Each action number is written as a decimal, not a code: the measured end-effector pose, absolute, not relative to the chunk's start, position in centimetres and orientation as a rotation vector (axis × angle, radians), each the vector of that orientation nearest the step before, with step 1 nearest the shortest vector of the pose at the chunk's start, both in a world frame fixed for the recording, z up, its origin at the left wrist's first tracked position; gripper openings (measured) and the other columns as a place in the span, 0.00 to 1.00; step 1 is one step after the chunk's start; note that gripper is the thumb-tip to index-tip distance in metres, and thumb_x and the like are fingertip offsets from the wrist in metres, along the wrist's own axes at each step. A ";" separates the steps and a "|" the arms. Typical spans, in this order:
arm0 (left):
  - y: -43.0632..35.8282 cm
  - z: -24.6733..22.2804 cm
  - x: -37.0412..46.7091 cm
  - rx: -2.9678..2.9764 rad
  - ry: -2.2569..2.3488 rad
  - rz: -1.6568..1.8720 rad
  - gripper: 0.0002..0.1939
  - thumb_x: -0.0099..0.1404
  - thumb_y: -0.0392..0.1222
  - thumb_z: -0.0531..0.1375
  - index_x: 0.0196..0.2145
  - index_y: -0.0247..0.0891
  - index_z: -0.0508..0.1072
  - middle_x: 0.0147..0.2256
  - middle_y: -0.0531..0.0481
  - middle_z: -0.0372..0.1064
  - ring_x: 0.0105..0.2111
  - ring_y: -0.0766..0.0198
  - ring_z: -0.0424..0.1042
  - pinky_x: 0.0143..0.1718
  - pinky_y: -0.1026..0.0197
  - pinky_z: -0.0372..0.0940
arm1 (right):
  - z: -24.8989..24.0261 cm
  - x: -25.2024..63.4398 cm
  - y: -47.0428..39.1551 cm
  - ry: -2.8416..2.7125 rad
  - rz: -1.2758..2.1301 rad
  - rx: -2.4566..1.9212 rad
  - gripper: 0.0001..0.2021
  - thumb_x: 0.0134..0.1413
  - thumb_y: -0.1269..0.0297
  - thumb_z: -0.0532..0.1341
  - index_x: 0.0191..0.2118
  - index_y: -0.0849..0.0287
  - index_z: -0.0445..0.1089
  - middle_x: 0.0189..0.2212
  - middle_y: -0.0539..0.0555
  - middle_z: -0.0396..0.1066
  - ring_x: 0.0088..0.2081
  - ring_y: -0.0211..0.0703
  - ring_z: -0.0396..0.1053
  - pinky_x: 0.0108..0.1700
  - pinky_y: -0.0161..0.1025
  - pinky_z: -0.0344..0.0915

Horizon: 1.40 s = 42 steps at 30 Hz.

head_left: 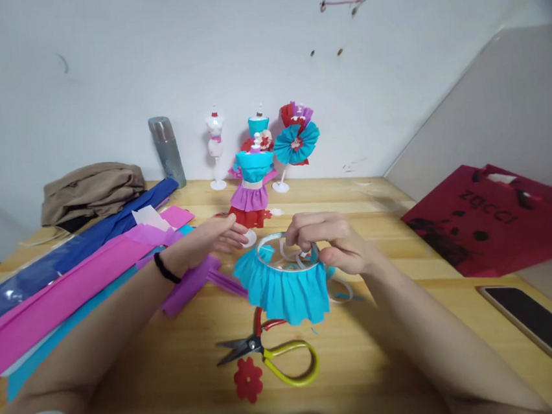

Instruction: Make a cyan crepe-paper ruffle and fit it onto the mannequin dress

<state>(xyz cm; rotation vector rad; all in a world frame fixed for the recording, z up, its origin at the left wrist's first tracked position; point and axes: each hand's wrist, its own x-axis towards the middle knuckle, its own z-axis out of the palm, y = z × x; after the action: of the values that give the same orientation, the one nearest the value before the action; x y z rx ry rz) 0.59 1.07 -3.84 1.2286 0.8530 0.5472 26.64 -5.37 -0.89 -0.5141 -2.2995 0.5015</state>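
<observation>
A pleated blue crepe-paper skirt (288, 290) with a pale ring of tape at its waist hangs from my right hand (325, 238), whose fingers pinch the ring's right side. My left hand (215, 235) is held apart from the skirt, fingers stretched out and nothing in them. Just behind stands a small mannequin (253, 183) dressed in blue, purple and red paper. On the table below the skirt lie scissors (255, 344) with red and yellow handles, blades apart, and a red paper flower (248, 379).
Rolls of pink paper (69, 289) and blue paper (102, 230) lie left, near a brown cloth (91, 189) and a flask (167, 151). More mannequins, one bare white (215, 148), line the wall. A tape roll (340, 290), red bag (497, 221) and phone (542, 331) are right.
</observation>
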 end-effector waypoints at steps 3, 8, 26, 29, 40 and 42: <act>0.5 -4.6 2.0 1.044 0.588 0.396 0.30 0.66 0.65 0.58 0.41 0.31 0.79 0.37 0.40 0.79 0.39 0.57 0.77 0.43 0.57 0.68 | -0.8 26.4 -5.2 -2.254 0.531 -0.466 0.28 0.67 0.41 0.48 0.24 0.58 0.62 0.28 0.58 0.69 0.30 0.42 0.66 0.34 0.39 0.61; 0.4 -4.8 2.4 0.953 0.459 0.375 0.27 0.63 0.61 0.63 0.36 0.29 0.79 0.29 0.43 0.77 0.26 0.62 0.74 0.30 0.61 0.66 | -1.1 26.6 -4.7 -2.207 0.545 -0.470 0.28 0.67 0.42 0.49 0.24 0.59 0.63 0.28 0.58 0.70 0.31 0.43 0.68 0.35 0.40 0.63; 2.3 -4.9 0.8 1.389 0.879 0.690 0.19 0.44 0.45 0.74 0.31 0.33 0.76 0.26 0.50 0.75 0.24 0.66 0.72 0.28 0.64 0.67 | -3.3 27.9 -3.4 -2.131 0.201 -1.174 0.25 0.65 0.46 0.49 0.24 0.58 0.64 0.25 0.56 0.68 0.29 0.45 0.67 0.34 0.42 0.59; 2.5 -5.2 1.3 1.468 0.943 0.761 0.14 0.45 0.42 0.71 0.30 0.33 0.77 0.24 0.52 0.73 0.23 0.68 0.69 0.26 0.67 0.64 | -3.2 27.8 -3.3 -2.128 0.160 -1.303 0.26 0.63 0.41 0.50 0.25 0.59 0.66 0.27 0.57 0.69 0.30 0.46 0.67 0.34 0.42 0.58; 1.4 -3.2 1.6 1.717 1.082 0.879 0.12 0.49 0.45 0.65 0.29 0.33 0.76 0.22 0.54 0.69 0.22 0.69 0.67 0.24 0.67 0.61 | -2.5 28.6 -3.6 -2.142 0.104 -1.420 0.27 0.62 0.41 0.51 0.28 0.61 0.69 0.31 0.59 0.70 0.33 0.48 0.68 0.37 0.43 0.59; 1.4 -3.0 1.4 1.690 1.070 0.873 0.13 0.48 0.46 0.65 0.29 0.33 0.75 0.22 0.53 0.70 0.22 0.68 0.67 0.24 0.67 0.62 | -2.3 28.7 -3.7 -2.149 0.110 -1.422 0.26 0.62 0.43 0.51 0.28 0.61 0.69 0.31 0.59 0.70 0.33 0.48 0.69 0.37 0.43 0.60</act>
<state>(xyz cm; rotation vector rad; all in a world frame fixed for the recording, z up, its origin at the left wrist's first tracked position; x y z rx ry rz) 1.42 1.38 -2.96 1.6896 1.0700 0.8729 28.73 -3.72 -2.33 -1.4221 -2.1487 0.1099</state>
